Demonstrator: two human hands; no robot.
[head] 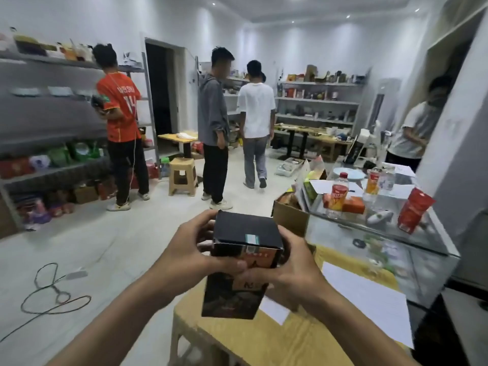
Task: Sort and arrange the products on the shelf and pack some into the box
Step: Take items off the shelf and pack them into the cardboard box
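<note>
My left hand (190, 250) and right hand (286, 270) both clamp the black carton (245, 231), upright and near me, probably so I can check it before packing the box (289, 219) beyond, right.

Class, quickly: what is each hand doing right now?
Left hand: closed, gripping the black product carton.
Right hand: closed, gripping the same carton.

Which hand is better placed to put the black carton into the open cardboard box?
Probably the right hand: it grips the black carton on the side toward the cardboard box; the left hand is farther.
</note>
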